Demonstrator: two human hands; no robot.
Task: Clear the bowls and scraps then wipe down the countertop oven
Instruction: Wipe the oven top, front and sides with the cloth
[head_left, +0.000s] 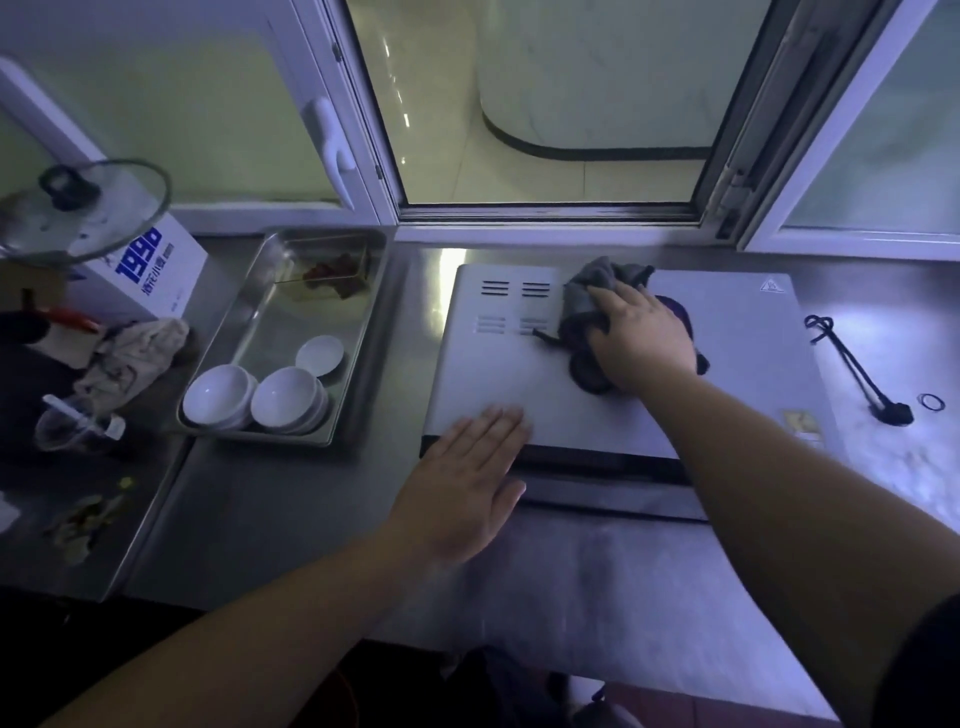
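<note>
The countertop oven (727, 353) stands in the middle of the steel counter, seen from above, its flat grey top facing me. My right hand (641, 340) presses a dark grey cloth (597, 293) onto the oven's top near the vent slots, fingers spread over it. My left hand (467, 483) lies flat on the oven's front left corner, fingers straight. To the left, a steel tray (291, 322) holds stacked white bowls (283, 397), a small white dish (319, 354) and reddish-brown scraps (332, 278) at its far end.
A black cord (857, 364) and a small ring (931, 401) lie on the counter right of the oven. Far left: a glass lid (83, 208), a white box (156, 265), a crumpled rag (130, 358), a plastic cup (67, 426). An open window is behind.
</note>
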